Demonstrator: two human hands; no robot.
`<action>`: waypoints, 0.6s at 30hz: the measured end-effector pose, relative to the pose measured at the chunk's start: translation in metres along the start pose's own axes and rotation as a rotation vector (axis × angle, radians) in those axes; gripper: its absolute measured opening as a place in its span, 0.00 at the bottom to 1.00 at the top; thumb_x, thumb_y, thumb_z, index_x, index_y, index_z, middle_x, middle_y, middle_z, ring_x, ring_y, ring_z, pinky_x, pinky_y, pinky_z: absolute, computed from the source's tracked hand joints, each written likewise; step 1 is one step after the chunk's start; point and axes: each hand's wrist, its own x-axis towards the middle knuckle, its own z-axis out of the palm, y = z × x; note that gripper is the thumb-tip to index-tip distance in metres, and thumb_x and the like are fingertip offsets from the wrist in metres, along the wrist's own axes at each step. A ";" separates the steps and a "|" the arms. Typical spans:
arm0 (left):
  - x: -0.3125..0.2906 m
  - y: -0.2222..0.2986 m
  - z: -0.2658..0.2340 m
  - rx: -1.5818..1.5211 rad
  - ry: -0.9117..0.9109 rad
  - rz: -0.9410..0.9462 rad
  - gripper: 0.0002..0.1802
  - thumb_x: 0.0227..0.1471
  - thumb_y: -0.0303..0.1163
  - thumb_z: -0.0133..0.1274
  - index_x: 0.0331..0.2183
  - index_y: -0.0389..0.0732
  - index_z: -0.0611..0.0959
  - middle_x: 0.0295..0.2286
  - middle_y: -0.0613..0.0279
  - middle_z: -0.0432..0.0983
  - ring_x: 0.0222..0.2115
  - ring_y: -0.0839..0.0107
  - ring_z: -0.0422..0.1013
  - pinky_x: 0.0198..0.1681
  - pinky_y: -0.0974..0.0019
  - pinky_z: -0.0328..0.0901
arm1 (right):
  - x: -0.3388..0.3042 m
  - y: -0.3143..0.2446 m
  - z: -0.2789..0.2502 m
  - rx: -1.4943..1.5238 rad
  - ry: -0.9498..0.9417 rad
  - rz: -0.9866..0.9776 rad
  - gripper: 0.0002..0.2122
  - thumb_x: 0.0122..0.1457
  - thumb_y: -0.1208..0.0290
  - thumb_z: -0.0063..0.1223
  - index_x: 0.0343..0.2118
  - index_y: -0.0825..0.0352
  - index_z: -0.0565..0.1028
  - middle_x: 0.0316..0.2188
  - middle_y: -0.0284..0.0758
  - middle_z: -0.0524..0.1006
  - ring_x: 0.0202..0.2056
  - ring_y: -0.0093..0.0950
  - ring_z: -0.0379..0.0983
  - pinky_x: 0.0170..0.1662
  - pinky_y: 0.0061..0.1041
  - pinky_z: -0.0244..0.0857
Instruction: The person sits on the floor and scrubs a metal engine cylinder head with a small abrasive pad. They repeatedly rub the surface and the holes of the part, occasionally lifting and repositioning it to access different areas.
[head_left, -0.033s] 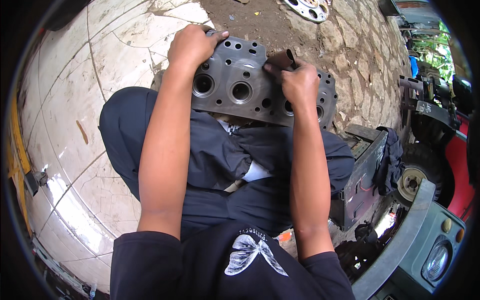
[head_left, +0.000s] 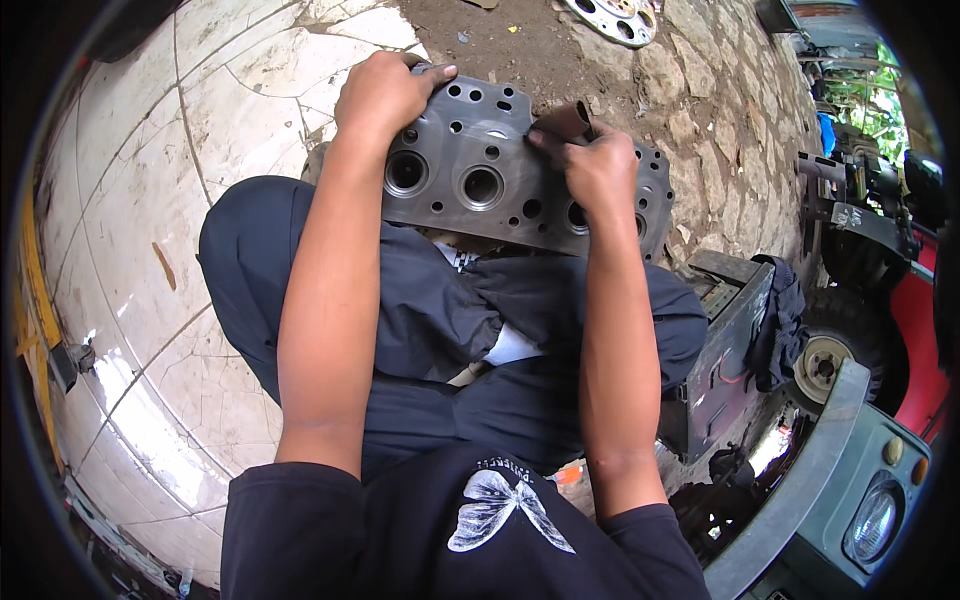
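A grey metal cylinder head [head_left: 460, 212] lies in front of my crossed legs, its flat face up, with round valve seats and several bolt holes showing. My left hand [head_left: 385, 92] grips its far left edge, thumb on top and most fingers hidden behind. On the right half of the face, my right hand [head_left: 602, 170] pinches a curled dark brown sheet of sandpaper [head_left: 566, 122]. That sheet bends up between thumb and fingers, its lower part against the metal. My right hand and forearm hide some of the holes there.
Cracked white tiles [head_left: 130, 250] spread on the left, with stone paving [head_left: 705, 130] at the far right. A round metal plate with holes [head_left: 625, 28] lies at the back. Right of my knee stands a dark metal box [head_left: 712, 375], near a vehicle's wheel [head_left: 822, 368] and a grey-green headlight panel [head_left: 880, 510].
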 end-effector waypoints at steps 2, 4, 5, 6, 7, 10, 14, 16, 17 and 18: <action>0.001 0.004 -0.001 -0.007 -0.002 -0.008 0.30 0.55 0.61 0.63 0.43 0.44 0.92 0.34 0.48 0.87 0.36 0.52 0.83 0.44 0.54 0.75 | 0.006 0.007 -0.007 0.159 -0.117 0.012 0.21 0.49 0.62 0.76 0.46 0.63 0.87 0.35 0.49 0.86 0.40 0.43 0.85 0.46 0.36 0.75; 0.004 0.004 0.002 0.006 0.016 0.006 0.30 0.55 0.60 0.63 0.43 0.44 0.92 0.33 0.47 0.87 0.35 0.52 0.83 0.44 0.54 0.75 | 0.010 0.008 -0.007 0.095 -0.098 0.000 0.21 0.49 0.58 0.78 0.43 0.64 0.87 0.31 0.40 0.86 0.31 0.32 0.81 0.40 0.32 0.73; 0.005 0.003 0.001 -0.001 0.026 0.018 0.30 0.55 0.61 0.63 0.43 0.43 0.92 0.33 0.47 0.87 0.35 0.53 0.83 0.44 0.55 0.75 | 0.012 0.007 -0.007 0.063 -0.089 -0.006 0.21 0.49 0.57 0.79 0.42 0.64 0.87 0.29 0.35 0.86 0.27 0.27 0.79 0.37 0.29 0.73; 0.005 0.000 0.001 -0.007 0.036 0.024 0.30 0.55 0.61 0.63 0.43 0.43 0.92 0.32 0.47 0.87 0.34 0.53 0.83 0.43 0.55 0.75 | 0.011 0.004 -0.003 0.017 -0.070 -0.024 0.21 0.49 0.57 0.78 0.42 0.63 0.87 0.31 0.38 0.86 0.31 0.32 0.81 0.40 0.32 0.73; 0.005 0.000 0.000 -0.014 0.041 0.033 0.30 0.54 0.61 0.63 0.43 0.43 0.92 0.32 0.47 0.86 0.34 0.53 0.83 0.43 0.55 0.75 | 0.007 -0.003 0.001 -0.031 -0.048 -0.038 0.20 0.49 0.58 0.78 0.43 0.63 0.88 0.33 0.41 0.86 0.36 0.37 0.83 0.42 0.34 0.74; 0.005 0.005 -0.003 -0.031 -0.044 -0.050 0.30 0.52 0.63 0.64 0.45 0.49 0.91 0.39 0.52 0.87 0.41 0.53 0.83 0.46 0.51 0.76 | -0.001 -0.021 0.018 -0.091 0.036 -0.136 0.16 0.51 0.65 0.71 0.44 0.56 0.88 0.36 0.44 0.87 0.43 0.43 0.84 0.49 0.39 0.76; 0.004 0.004 0.000 -0.026 0.026 0.009 0.32 0.54 0.62 0.63 0.42 0.41 0.91 0.31 0.46 0.86 0.33 0.53 0.83 0.41 0.55 0.75 | -0.006 -0.063 0.044 -0.164 0.039 -0.137 0.19 0.50 0.71 0.65 0.47 0.54 0.87 0.40 0.46 0.86 0.46 0.47 0.83 0.53 0.44 0.76; 0.004 0.003 -0.001 -0.036 0.035 0.024 0.32 0.54 0.62 0.63 0.42 0.41 0.91 0.31 0.46 0.86 0.33 0.53 0.83 0.41 0.55 0.75 | 0.000 -0.061 0.042 -0.201 0.012 -0.153 0.18 0.51 0.72 0.65 0.47 0.55 0.87 0.41 0.46 0.86 0.46 0.46 0.83 0.54 0.43 0.75; 0.004 0.003 -0.001 -0.030 0.033 0.032 0.32 0.54 0.61 0.63 0.42 0.41 0.91 0.31 0.46 0.86 0.33 0.53 0.83 0.41 0.55 0.75 | 0.000 -0.049 0.038 -0.223 0.059 -0.222 0.18 0.51 0.71 0.66 0.47 0.56 0.87 0.41 0.45 0.86 0.46 0.46 0.83 0.54 0.43 0.75; 0.004 0.003 -0.003 -0.024 0.036 0.034 0.32 0.54 0.61 0.63 0.42 0.41 0.91 0.31 0.46 0.86 0.33 0.53 0.83 0.41 0.55 0.75 | 0.004 -0.035 0.034 -0.244 0.103 -0.298 0.17 0.51 0.71 0.66 0.47 0.56 0.87 0.42 0.45 0.86 0.46 0.46 0.83 0.54 0.43 0.75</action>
